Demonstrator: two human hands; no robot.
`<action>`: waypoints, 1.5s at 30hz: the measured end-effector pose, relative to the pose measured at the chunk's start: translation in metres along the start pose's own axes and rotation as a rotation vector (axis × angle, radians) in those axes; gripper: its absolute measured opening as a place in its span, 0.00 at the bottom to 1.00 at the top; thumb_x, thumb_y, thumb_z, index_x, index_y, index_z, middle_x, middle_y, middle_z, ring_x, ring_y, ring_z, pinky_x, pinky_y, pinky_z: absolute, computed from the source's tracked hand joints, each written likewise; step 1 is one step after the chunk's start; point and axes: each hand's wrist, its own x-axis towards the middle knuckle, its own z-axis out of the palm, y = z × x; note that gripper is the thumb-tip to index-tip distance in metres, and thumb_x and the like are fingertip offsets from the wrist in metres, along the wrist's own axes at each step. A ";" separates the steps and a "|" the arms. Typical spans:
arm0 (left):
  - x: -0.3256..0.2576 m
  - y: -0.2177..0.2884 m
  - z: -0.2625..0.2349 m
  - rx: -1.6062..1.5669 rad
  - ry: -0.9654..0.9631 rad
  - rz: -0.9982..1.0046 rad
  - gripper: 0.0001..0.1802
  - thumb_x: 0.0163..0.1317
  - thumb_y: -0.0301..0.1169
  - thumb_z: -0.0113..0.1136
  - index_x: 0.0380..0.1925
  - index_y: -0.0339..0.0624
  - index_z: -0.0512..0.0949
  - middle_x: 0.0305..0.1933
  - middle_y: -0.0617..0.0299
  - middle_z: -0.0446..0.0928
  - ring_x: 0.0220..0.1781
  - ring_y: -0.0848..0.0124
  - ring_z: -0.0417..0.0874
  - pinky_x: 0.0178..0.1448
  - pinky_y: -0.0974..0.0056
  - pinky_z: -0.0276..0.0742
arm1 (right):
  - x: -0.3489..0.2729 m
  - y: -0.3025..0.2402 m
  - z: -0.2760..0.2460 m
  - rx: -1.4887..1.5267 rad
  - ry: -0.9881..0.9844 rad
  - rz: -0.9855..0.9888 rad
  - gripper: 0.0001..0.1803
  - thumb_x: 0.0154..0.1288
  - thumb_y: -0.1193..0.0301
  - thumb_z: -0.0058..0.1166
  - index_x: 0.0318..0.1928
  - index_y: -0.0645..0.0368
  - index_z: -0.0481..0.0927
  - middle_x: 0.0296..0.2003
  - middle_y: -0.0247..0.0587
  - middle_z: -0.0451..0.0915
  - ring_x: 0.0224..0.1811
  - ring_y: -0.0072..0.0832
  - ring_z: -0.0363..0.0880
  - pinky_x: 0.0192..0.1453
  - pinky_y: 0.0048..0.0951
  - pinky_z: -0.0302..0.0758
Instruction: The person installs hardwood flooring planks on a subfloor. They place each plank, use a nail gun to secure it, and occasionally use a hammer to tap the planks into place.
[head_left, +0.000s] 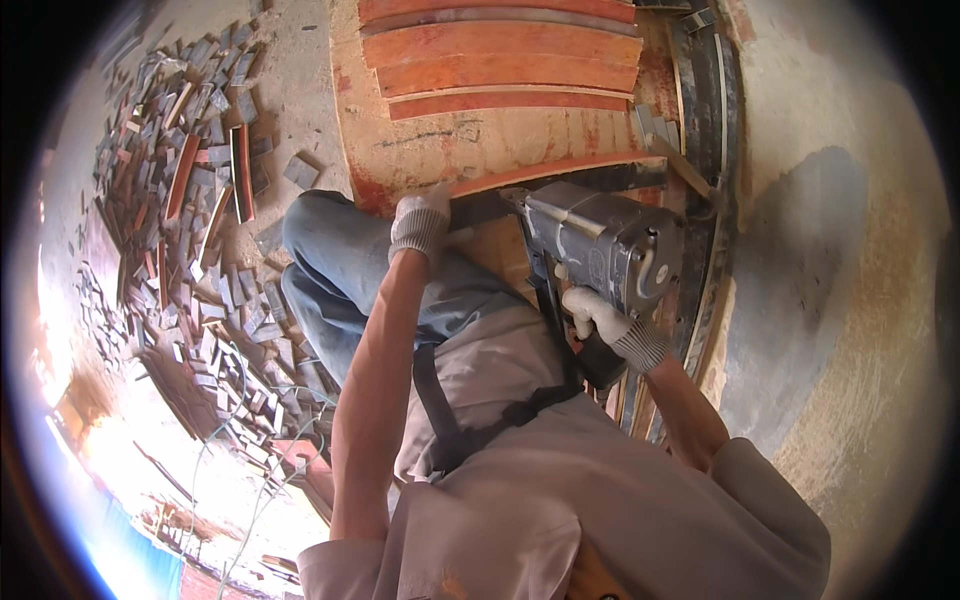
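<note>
My right hand (pixel 612 328), in a pale knit glove, is closed around the handle of a bulky dark grey nail gun (pixel 590 235). The tool's nose sits against or just over a long wooden strip (pixel 612 180), which has a dark side face and an orange-red edge. Also gloved, my left hand (pixel 422 218) grips the strip at its left end, beside my bent knee. The fingertips there are partly hidden. Beneath the strip lies a wide tan board (pixel 480 150) with red stains.
Curved orange-red wooden strips (pixel 505 50) lie side by side at the far end. Long dark rails (pixel 708 150) run along the right, beside a bare wall or floor surface. Many small wood offcuts (pixel 215 150) cover the floor on the left, with a thin hose or cord (pixel 243 390) among them.
</note>
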 end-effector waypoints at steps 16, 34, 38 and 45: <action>-0.004 0.006 -0.009 0.068 0.055 0.023 0.13 0.68 0.37 0.63 0.48 0.44 0.79 0.43 0.38 0.85 0.50 0.41 0.87 0.48 0.42 0.82 | -0.003 0.016 -0.008 -0.262 0.032 -0.183 0.13 0.75 0.59 0.59 0.41 0.56 0.83 0.35 0.33 0.86 0.38 0.29 0.84 0.44 0.37 0.79; 0.010 -0.015 0.015 -0.863 0.083 -0.298 0.27 0.50 0.31 0.81 0.49 0.42 0.79 0.47 0.43 0.85 0.50 0.43 0.85 0.50 0.49 0.83 | -0.003 0.042 -0.063 0.076 0.152 0.067 0.23 0.77 0.53 0.49 0.29 0.55 0.80 0.21 0.30 0.78 0.26 0.20 0.76 0.42 0.26 0.76; 0.013 -0.014 0.018 -1.104 0.058 -0.557 0.28 0.49 0.31 0.82 0.49 0.41 0.79 0.47 0.43 0.84 0.50 0.42 0.84 0.51 0.48 0.82 | -0.002 0.029 -0.064 0.050 0.142 0.083 0.16 0.76 0.59 0.50 0.42 0.59 0.82 0.21 0.33 0.76 0.24 0.22 0.74 0.37 0.27 0.71; -0.004 0.004 -0.007 -0.691 0.221 -0.239 0.16 0.62 0.38 0.65 0.43 0.37 0.83 0.37 0.52 0.83 0.40 0.61 0.83 0.44 0.61 0.80 | -0.030 0.040 -0.062 0.015 0.282 -0.065 0.17 0.69 0.69 0.64 0.55 0.60 0.81 0.32 0.36 0.84 0.35 0.24 0.84 0.39 0.30 0.79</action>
